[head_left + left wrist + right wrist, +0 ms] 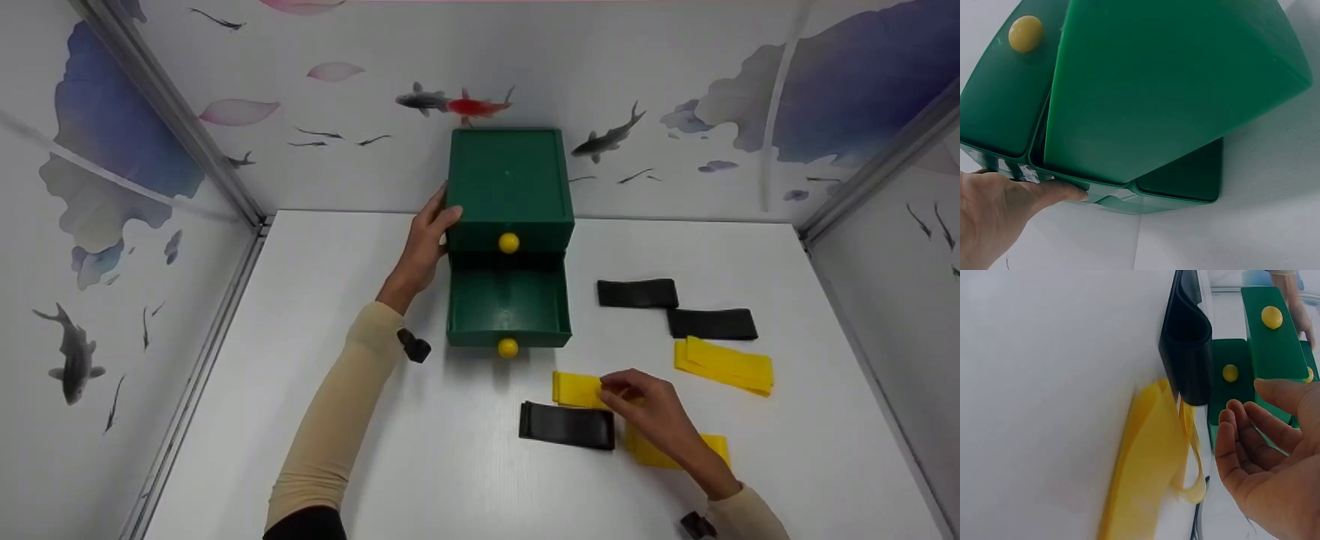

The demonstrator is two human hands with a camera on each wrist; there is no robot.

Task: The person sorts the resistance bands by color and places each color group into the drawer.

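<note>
A green three-drawer cabinet (506, 180) with yellow knobs stands at the back of the table. Its middle drawer (510, 300) is pulled out, and no contents show inside. My left hand (422, 244) rests against the cabinet's left side, thumb extended along it in the left wrist view. At the right end of a folded yellow band (576, 390) are the fingertips of my right hand (652, 412). In the right wrist view that hand's fingers are loosely bent, with nothing visible between them. A folded black band (566, 425) lies just in front of the yellow one.
Another yellow band (716, 450) lies partly under my right hand. Farther right are two black bands (637, 293) (712, 324) and a yellow band (724, 365). Printed wall panels (337, 172) enclose the white table (435, 450) at the back and sides.
</note>
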